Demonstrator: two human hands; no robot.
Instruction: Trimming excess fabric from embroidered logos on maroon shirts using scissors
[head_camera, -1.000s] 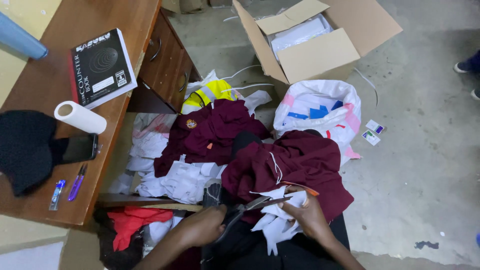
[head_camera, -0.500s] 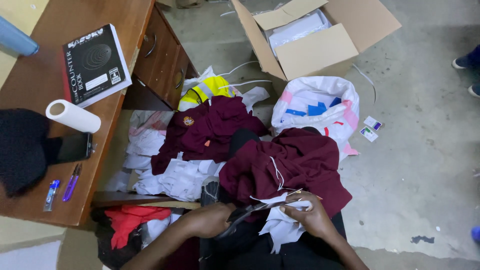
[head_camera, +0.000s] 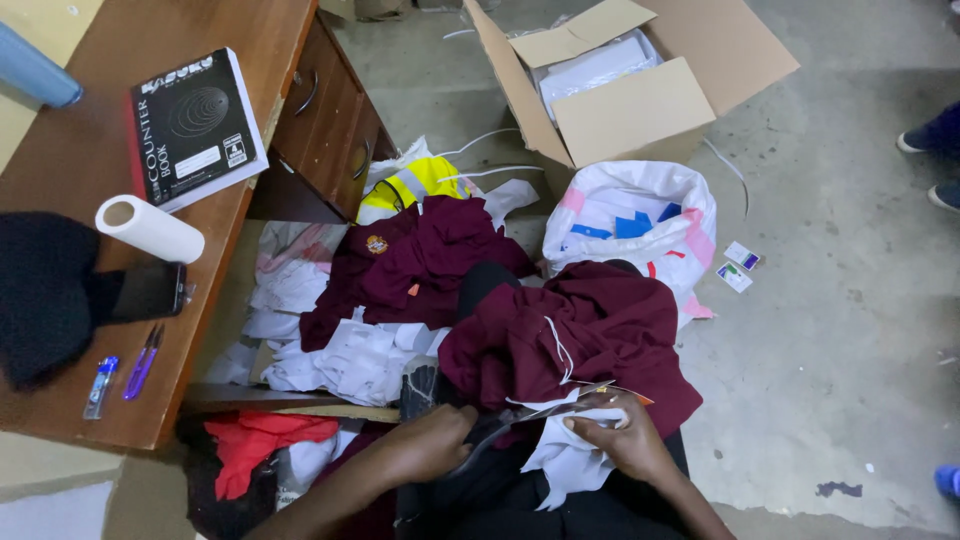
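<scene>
Down in the person's lap, white cloth (head_camera: 570, 462) lies under the maroon garment (head_camera: 575, 335). The right hand (head_camera: 622, 440) pinches its edge taut, apparently to steady it, while the left hand (head_camera: 432, 448) is closed on dark scissors (head_camera: 500, 428). Beside them stand a wooden bench (head_camera: 250, 60) and a cardboard box (head_camera: 640, 105).

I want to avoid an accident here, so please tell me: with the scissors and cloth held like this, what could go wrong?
1. The left hand works the scissors close to the right hand, which holds the white cloth; a finger could get nicked.
2. The maroon garment lies bunched right over the white cloth, so the blades might catch it too.
3. The paper roll lies near the desk edge and may roll off.
</scene>
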